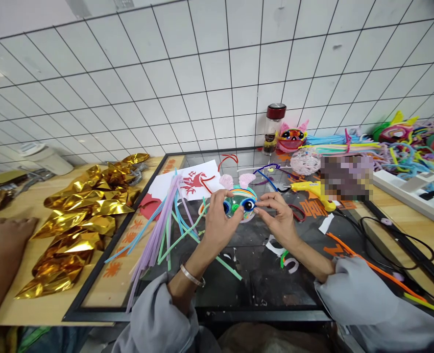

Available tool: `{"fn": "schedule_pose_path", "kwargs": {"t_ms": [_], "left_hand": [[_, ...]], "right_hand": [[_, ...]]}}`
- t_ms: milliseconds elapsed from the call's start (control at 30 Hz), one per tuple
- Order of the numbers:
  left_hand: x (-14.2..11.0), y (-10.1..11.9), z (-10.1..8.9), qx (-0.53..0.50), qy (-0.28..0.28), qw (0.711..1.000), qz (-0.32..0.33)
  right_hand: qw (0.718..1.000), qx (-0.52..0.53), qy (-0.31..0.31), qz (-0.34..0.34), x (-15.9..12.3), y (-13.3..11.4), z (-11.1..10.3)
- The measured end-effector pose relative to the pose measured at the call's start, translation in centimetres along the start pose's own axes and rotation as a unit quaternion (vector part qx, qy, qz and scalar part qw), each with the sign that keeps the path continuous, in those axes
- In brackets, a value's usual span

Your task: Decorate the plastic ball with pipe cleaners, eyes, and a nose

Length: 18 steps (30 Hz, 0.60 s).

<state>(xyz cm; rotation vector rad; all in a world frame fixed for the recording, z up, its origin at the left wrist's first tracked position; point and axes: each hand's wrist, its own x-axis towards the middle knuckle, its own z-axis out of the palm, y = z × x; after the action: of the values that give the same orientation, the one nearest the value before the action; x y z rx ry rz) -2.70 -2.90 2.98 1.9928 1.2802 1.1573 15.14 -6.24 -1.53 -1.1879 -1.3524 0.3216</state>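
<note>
Both hands are at a round animal face craft (245, 192) with pink fuzzy ears, striped pipe-cleaner bands, blue-rimmed eyes and a small green nose. My left hand (220, 220) grips it from the left, thumb on the front near the right-side eye, partly covering the other eye. My right hand (277, 215) has its fingers closed at the outer edge of the right-side eye (249, 205); whether they pinch the eye or the craft's rim is hard to see. Lilac pipe cleaners (161, 230) lie left of my left hand. White paper scraps (275, 246) lie below my right hand.
A yellow glue gun (310, 188) rests right of my hands, its black cable (364, 225) trailing right. Behind stand a lidded bottle (274, 130) and a pink animal face (292, 137). Gold foil (88, 220) lies left, near another person's arm (6, 264). A power strip (411, 192) is at right.
</note>
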Motion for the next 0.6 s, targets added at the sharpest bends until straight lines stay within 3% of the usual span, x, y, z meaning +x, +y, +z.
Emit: {"fn": "schedule_pose_path", "kwargs": {"t_ms": [600], "left_hand": [[-0.01, 0.00, -0.01, -0.003, -0.010, 1.000, -0.006]], "right_hand": [[0.999, 0.026, 0.005, 0.026, 0.18, -0.14, 0.20]]}}
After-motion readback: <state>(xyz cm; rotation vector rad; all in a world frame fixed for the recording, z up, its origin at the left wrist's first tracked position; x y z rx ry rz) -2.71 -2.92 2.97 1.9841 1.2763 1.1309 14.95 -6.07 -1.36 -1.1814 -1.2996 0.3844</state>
